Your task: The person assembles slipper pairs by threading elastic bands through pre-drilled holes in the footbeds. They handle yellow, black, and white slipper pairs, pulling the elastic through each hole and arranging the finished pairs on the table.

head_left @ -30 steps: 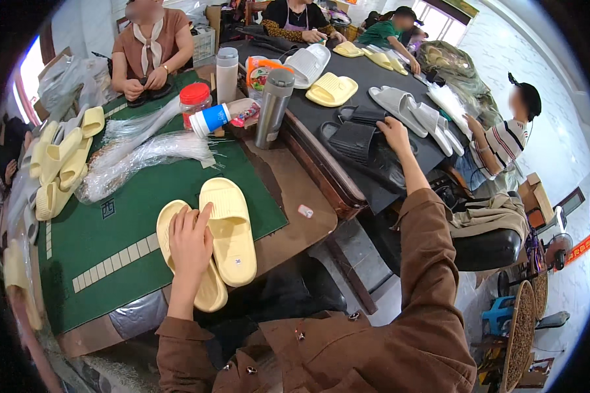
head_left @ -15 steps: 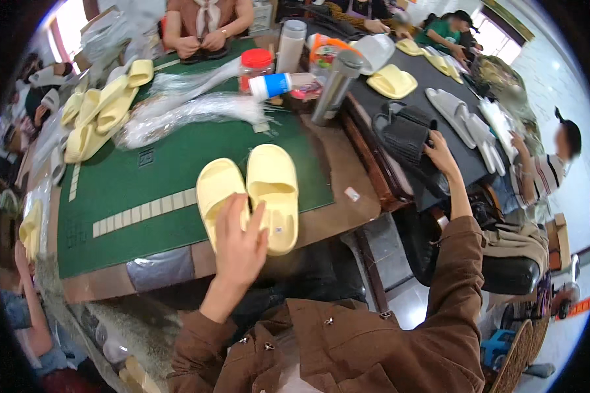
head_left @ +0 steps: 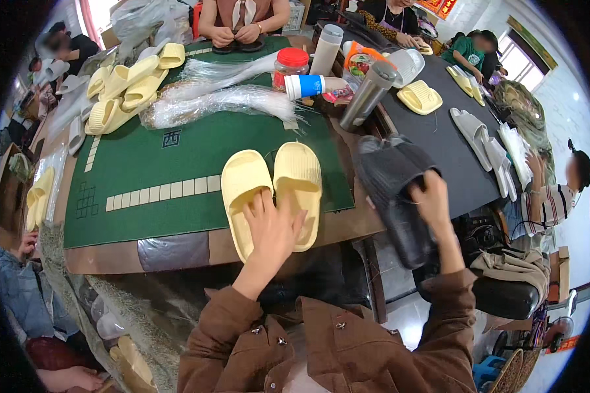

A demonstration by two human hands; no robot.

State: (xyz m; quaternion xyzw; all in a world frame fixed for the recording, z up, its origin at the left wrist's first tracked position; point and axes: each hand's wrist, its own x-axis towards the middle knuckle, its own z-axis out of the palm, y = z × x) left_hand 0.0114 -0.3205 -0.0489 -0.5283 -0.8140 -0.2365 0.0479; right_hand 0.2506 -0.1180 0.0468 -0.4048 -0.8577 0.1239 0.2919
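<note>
A pair of pale yellow slippers, the left one (head_left: 246,171) and the right one (head_left: 299,166), lies side by side near the table's front edge with toes pointing away. Over them my left hand (head_left: 270,226) is spread, fingertips at the strap opening of the left slipper and thumb over the right one. My right hand (head_left: 432,200) grips black slipper footwear (head_left: 396,177) by its strap opening, off the table's right side. Blur hides whether that is one black slipper or two together.
A green mat (head_left: 137,226) covers much of the table. Bundles of clear plastic strips (head_left: 223,105), a red-lidded jar (head_left: 290,65), a paper cup (head_left: 305,86) and a steel tumbler (head_left: 368,95) stand or lie beyond. Grey slippers (head_left: 472,131) rest on the dark table. Co-workers sit around.
My right hand has lifted the black footwear from the dark table and brought it left and nearer. My left hand stays at the yellow slippers, its fingers now nearer the strap. The view has shifted.
</note>
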